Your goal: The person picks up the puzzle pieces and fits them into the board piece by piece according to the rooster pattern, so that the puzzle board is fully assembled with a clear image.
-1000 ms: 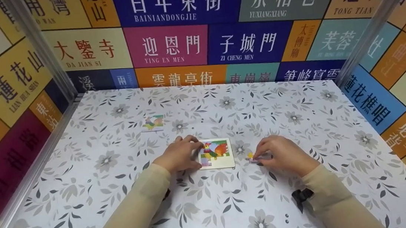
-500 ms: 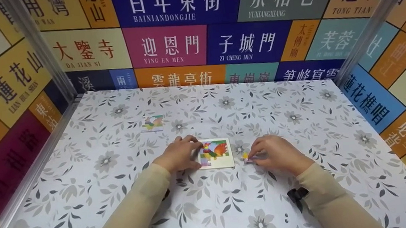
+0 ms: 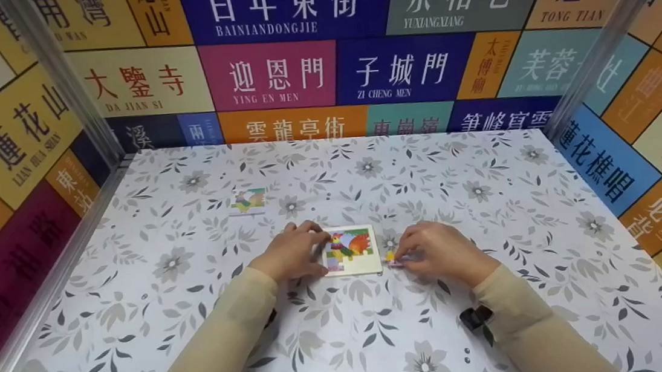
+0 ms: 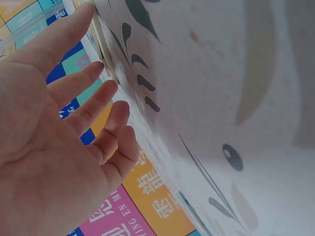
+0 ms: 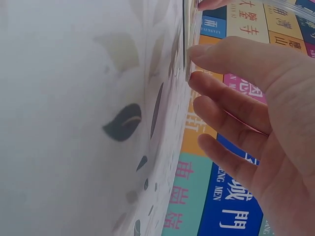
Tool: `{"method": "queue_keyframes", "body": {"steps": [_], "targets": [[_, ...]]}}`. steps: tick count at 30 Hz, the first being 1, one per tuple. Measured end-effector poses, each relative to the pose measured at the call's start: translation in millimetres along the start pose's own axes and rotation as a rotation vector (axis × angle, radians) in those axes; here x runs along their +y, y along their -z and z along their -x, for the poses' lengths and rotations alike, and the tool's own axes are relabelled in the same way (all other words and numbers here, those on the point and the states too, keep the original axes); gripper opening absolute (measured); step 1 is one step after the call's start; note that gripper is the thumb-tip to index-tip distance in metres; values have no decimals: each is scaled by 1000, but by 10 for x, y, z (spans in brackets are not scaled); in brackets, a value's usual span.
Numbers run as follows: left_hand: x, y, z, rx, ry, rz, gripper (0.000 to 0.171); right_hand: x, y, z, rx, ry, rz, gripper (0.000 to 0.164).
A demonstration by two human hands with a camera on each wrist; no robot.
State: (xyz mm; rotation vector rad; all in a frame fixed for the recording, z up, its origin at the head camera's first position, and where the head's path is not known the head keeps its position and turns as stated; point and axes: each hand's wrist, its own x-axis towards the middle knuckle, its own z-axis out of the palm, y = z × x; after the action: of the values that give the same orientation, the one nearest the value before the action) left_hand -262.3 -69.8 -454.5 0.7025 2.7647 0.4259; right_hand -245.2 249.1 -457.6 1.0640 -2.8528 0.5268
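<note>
A jigsaw puzzle tray (image 3: 366, 264) with a partly filled rooster picture lies mid-table in the head view; its lower right part shows bare cream. My left hand (image 3: 290, 252) holds the tray's left side, thumb at the near corner and fingers farther up. In the left wrist view, the thumb touches the tray's edge (image 4: 102, 44). Just right of the tray, my right hand (image 3: 443, 251) pinches a small puzzle piece (image 3: 390, 257), yellow and purple, between thumb and fingers. The right wrist view shows this piece (image 5: 188, 73) edge-on at the fingertips.
A small rooster picture card (image 3: 248, 201) lies farther back on the left. White floral cloth (image 3: 346, 342) covers the table. Colourful sign-printed panels (image 3: 271, 73) stand behind and at both sides, with clear posts (image 3: 68, 71) at the corners.
My right hand has slid left with the puzzle piece, close to the tray's right edge. The left hand and the tray have stayed in place.
</note>
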Motion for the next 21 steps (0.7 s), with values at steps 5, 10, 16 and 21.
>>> {"method": "queue_keyframes", "body": {"steps": [5, 10, 16, 21], "targets": [[9, 2, 3, -3, 9, 3, 68, -56, -21, -49, 25, 11, -5, 11], [13, 3, 6, -6, 4, -10, 68, -92, -56, -96, 36, 43, -20, 11], [11, 15, 9, -6, 16, -13, 69, -167, -59, -183, 1, 8, -22, 12], [12, 9, 4, -1, 10, -1, 69, -230, -85, -258, 0, 26, -16, 9]]}}
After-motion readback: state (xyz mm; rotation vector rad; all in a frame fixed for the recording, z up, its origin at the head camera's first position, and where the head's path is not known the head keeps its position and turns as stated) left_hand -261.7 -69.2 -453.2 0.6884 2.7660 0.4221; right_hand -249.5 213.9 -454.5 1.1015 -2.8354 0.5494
